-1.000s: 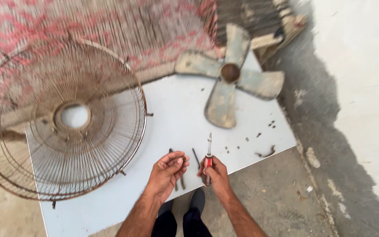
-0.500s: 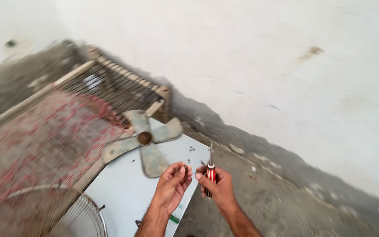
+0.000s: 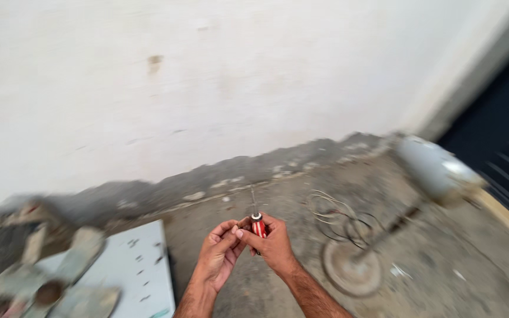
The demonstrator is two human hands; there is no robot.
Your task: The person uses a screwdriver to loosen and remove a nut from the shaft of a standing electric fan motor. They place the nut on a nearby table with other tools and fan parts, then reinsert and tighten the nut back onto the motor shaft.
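**A:** Head view, low centre of the frame: where are your hands?

**B:** Your two hands meet just below the middle. Your right hand (image 3: 273,244) is closed around a screwdriver (image 3: 257,222) with a red and white handle; the thin metal shaft sticks up out of your fist toward the wall. Your left hand (image 3: 220,254) is curled, its fingertips (image 3: 235,231) pinched together right against the screwdriver handle. Whether you hold something small between them I cannot tell; it is too blurred.

**A:** And what lies around you?

**B:** At the lower left sits a white board (image 3: 126,268) with a few small dark bits scattered on it. On its left end, in the bottom left corner, lies a grey fan blade (image 3: 54,282), smeared by motion. To the right of your hands, well apart from them, a fan stand with a round base (image 3: 351,272) rests on the concrete floor (image 3: 443,259), its rod tilting up to a grey motor housing (image 3: 434,168) at the right of the frame. A tangle of loose wires (image 3: 337,215) lies between your hands and that stand.

**A:** And behind all that?

**B:** A white wall (image 3: 207,76) fills the upper half, with a worn grey strip along its foot. At the far right edge there is a dark gate (image 3: 502,147).
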